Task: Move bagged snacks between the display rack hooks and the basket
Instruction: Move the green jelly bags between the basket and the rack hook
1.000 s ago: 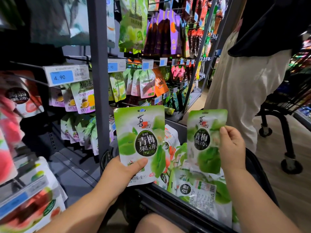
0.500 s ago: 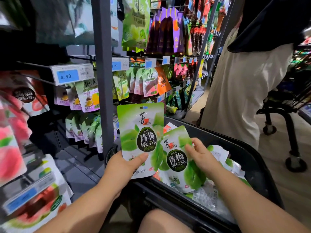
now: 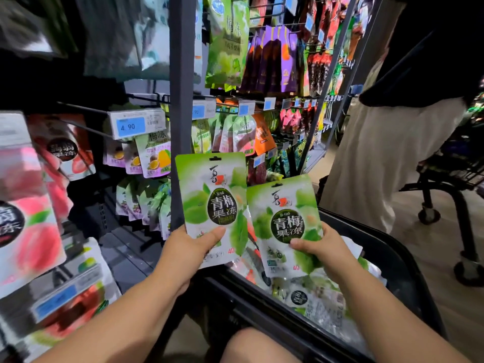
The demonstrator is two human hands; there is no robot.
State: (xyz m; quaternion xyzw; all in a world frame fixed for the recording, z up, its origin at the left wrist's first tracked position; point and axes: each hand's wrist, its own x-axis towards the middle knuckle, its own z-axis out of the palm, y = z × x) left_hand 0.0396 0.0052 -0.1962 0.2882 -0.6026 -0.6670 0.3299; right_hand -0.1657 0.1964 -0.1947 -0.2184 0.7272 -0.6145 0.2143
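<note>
My left hand point(image 3: 192, 251) grips the bottom of a green plum-jelly bag point(image 3: 212, 200), held upright in front of the grey rack post point(image 3: 182, 74). My right hand point(image 3: 323, 247) holds a second, matching green bag point(image 3: 284, 218) by its lower right side, just right of the first and slightly lower. Both bags hang above the black basket point(image 3: 408, 273), which holds several more bags point(image 3: 314, 299). An empty black hook point(image 3: 86, 110) juts out behind the 4.90 price tag point(image 3: 137, 124).
Racks of hanging snack bags fill the left and centre, with pink peach bags point(image 3: 28, 213) close at the left. A person in a white skirt point(image 3: 387, 158) stands at the right beside a wheeled cart point(image 3: 450, 184). My knee point(image 3: 256, 347) shows at the bottom.
My right hand dipped toward the basket with its green bag, then rose again and brought the bag up beside the left one. The left hand and its bag stayed nearly still.
</note>
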